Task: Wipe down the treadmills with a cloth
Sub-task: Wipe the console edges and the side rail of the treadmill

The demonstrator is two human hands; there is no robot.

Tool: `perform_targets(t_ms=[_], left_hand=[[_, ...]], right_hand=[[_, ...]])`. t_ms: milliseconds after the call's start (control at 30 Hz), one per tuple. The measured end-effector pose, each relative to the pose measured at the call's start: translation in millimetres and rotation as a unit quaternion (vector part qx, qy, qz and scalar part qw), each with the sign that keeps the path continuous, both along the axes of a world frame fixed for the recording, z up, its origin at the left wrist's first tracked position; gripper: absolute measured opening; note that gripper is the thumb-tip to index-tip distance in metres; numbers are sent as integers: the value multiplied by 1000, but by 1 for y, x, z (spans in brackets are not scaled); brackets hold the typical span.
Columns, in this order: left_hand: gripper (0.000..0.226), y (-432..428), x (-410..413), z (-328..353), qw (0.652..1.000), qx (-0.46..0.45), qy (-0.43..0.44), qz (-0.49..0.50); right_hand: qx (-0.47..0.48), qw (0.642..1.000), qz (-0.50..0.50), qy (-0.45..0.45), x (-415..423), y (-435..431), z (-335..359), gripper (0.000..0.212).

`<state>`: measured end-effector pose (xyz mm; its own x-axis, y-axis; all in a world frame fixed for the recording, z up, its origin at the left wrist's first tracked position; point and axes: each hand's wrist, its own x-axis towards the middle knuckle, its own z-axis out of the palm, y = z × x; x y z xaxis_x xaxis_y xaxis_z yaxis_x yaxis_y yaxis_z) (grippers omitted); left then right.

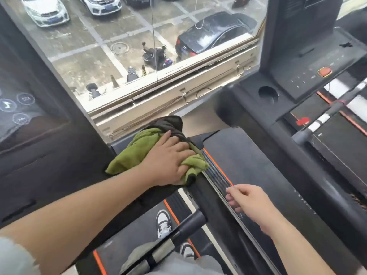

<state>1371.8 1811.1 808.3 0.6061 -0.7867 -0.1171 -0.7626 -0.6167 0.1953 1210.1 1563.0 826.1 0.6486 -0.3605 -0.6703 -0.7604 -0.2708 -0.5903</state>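
Observation:
A green cloth with a black underside (139,147) lies bunched on the right arm of the black treadmill console (79,185) I stand at. My left hand (166,161) presses down on the cloth, and a fold of it is caught between thumb and forefinger. My right hand (250,203) hovers lower right with loosely curled fingers and holds nothing. It is above the ribbed side rail (216,175) of the neighbouring treadmill, beside that machine's dark belt (248,159).
The touch panel (19,108) of my treadmill is at the left edge. A grey handlebar (190,223) crosses below my hands, above my shoes (162,221). To the right stands another console (309,56) with a cup holder (268,94) and red button (324,72). A window (139,46) is ahead.

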Motion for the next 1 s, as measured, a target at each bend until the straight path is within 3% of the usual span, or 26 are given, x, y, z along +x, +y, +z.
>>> perform_targets(t_ms=[200,333,433,600,767,833,933,1000], left_hand=[[57,-50,0,3,991,75,-22,106],[43,-49,-68,-10,999,-6,-25,-41],[45,-42,-61,-12,997,-13,-14,-75],[49,-83,-90,-3,992,64,-57,89],[37,-87,-150,-17,995,-35,-55,-74],[44,-85,-137,-17,995,-11,-63,-74],[56,-101,-141,-13,996,47,-68,44],[52,-118,-169,-11,991,36,-70,106]], right_hand=[[-61,998,25,-10,-55,-10,-2,26],[-71,995,60,-28,-83,-18,-3,27],[-75,994,72,-42,-107,-30,1,27],[-90,993,69,-32,-166,-50,3,30],[-76,995,71,-14,-212,-56,8,19],[-66,995,76,-17,-227,-56,10,12],[-76,995,71,4,-246,-60,8,43],[-76,993,90,4,-257,-59,6,57]])
